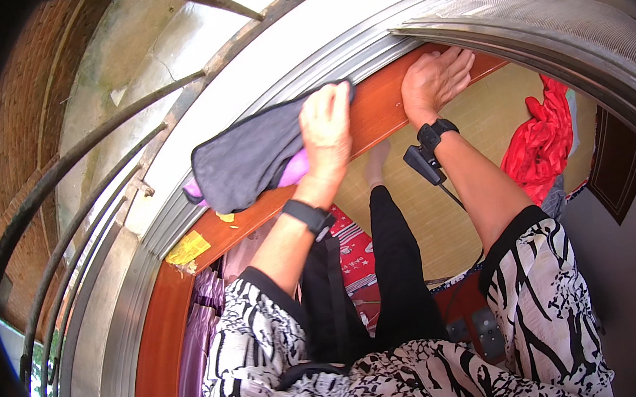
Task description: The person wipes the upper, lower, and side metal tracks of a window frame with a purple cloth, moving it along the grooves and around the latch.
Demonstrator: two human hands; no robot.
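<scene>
My left hand (pixel 326 133) grips the edge of a grey cloth (pixel 255 153) with a dark border and a purple underside. This cloth lies over the reddish-brown wooden window sill (pixel 378 105) and part of the metal window track (pixel 176 233). Farther right, my right hand (pixel 438 81) rests on the sill with its fingers extended and nothing in them. Its fingertips are close to the sliding window sash (pixel 499 45). Yellow tape (pixel 188 247), with torn edges, sticks to the sill's left end.
Curved metal window bars (pixel 90 129) stand outside, left. A purple curtain (pixel 194 351) hangs beside the frame. Below are a woven mat (pixel 448 219), a red cloth (pixel 541 134) and a red patterned fabric (pixel 355 247). A black device (pixel 425 165) with a cable hangs at my right wrist.
</scene>
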